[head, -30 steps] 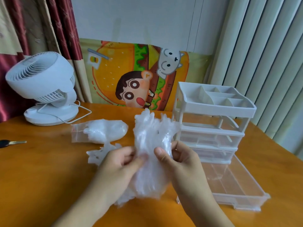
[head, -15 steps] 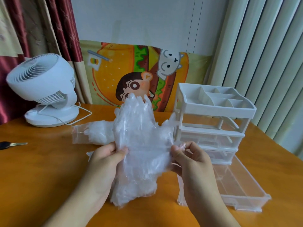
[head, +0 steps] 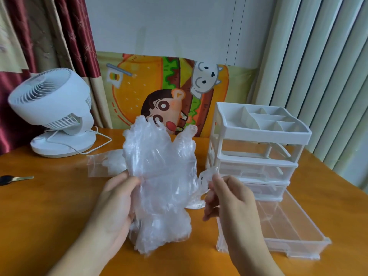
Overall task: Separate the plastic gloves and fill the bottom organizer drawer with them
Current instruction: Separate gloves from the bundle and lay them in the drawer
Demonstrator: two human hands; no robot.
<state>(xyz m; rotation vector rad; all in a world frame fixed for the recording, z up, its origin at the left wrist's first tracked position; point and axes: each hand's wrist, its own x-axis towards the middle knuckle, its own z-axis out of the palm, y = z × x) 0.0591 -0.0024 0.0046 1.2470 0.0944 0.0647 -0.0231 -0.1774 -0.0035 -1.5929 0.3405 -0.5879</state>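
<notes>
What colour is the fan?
White. The fan shows clearly at the left of the head view.

2 hands: left hand [head: 115, 204], right hand [head: 229, 206]. 1 bunch of plastic gloves [head: 161, 176], no. of gloves can't tell. 1 zip bag [head: 103, 166]. 1 organizer [head: 256, 148] w/ 1 bottom drawer [head: 294, 232] pulled out. 1 fan [head: 53, 108]. 1 key [head: 14, 178] at table [head: 39, 206] left edge.
</notes>
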